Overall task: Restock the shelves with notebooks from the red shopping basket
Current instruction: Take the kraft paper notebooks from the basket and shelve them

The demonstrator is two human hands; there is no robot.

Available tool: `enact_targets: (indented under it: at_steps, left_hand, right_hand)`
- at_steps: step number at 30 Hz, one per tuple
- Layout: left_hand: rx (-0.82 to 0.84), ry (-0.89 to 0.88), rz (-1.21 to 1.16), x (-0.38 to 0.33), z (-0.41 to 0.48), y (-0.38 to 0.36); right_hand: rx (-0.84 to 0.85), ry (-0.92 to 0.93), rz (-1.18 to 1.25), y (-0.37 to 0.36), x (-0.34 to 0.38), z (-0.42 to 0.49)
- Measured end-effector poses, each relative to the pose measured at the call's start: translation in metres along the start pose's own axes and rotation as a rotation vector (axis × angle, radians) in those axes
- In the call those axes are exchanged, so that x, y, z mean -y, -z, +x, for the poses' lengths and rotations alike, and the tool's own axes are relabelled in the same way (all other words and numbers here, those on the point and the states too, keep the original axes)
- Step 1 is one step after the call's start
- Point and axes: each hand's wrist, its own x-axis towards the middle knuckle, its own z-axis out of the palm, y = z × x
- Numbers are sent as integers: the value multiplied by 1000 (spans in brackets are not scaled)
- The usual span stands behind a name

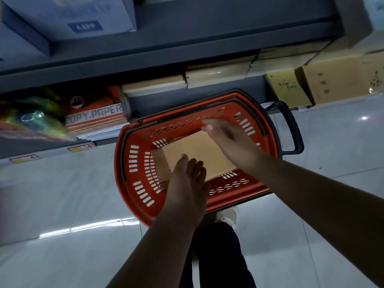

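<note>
The red shopping basket stands on the floor in front of the shelves. A stack of brown-covered notebooks lies inside it. My left hand hovers over the stack's near left corner with fingers straight and spread. My right hand reaches over the stack's far right side, fingers extended and slightly blurred. I cannot tell whether either hand touches the notebooks. More brown notebook stacks sit on the lowest shelf behind the basket.
The basket's black handle sticks out to the right. Copy-paper reams and shiny coloured packs fill the low shelf at left. Cardboard boxes stand on the floor at right. Blue boxes sit on the upper shelf. My leg and shoe are below the basket.
</note>
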Motion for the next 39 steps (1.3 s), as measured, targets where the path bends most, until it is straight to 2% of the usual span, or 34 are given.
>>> enact_targets:
  at_steps: [1, 2, 4, 6, 7, 8, 9, 10, 11, 12, 13, 16, 20, 27, 34, 39]
  left_hand:
    - [70, 87, -139, 7, 8, 1]
    - [125, 90, -227, 14, 16, 1]
    - [102, 90, -331, 26, 36, 1]
    - [137, 178, -473, 40, 57, 10]
    - [134, 358, -580, 45, 72, 16]
    - [186, 357, -432, 64, 84, 27]
    - [239, 205, -327, 82, 97, 36]
    - [253, 195, -352, 95, 102, 43]
    - [185, 361, -570, 94, 99, 39]
    - [121, 408, -769, 79, 92, 30]
    - [67, 254, -699, 71, 90, 23]
    - [27, 315, -559, 76, 104, 14]
    - [-70, 393, -664, 86, 129, 24]
    - [-86, 413, -771, 91, 159, 35]
    - [-58, 344, -816, 90, 167, 30]
    - [-164, 418, -865, 65, 172, 18]
  right_hand:
    - [12, -1, -35, -1, -5, 6]
    - [22, -1, -78, -3, -11, 12]
    - [40, 10, -160, -7, -22, 25]
    - [66, 16, -230, -12, -34, 37]
    - [83, 18, -264, -16, -40, 44]
    - [100, 22, -297, -19, -47, 50]
    - [110, 28, -324, -22, -53, 56]
    - [117, 34, -347, -25, -61, 63]
    - [118, 37, -361, -28, -66, 67]
    - [120, 35, -378, -32, -73, 74]
    - [121, 30, -392, -35, -79, 79]
    - [142, 36, -478, -46, -96, 95]
    - [187, 31, -654, -50, -113, 115]
    - [232, -2, -1004, -47, -152, 150]
    - [251, 24, -1130, -50, -167, 162]
    - [251, 44, -1184, -50, -173, 164]
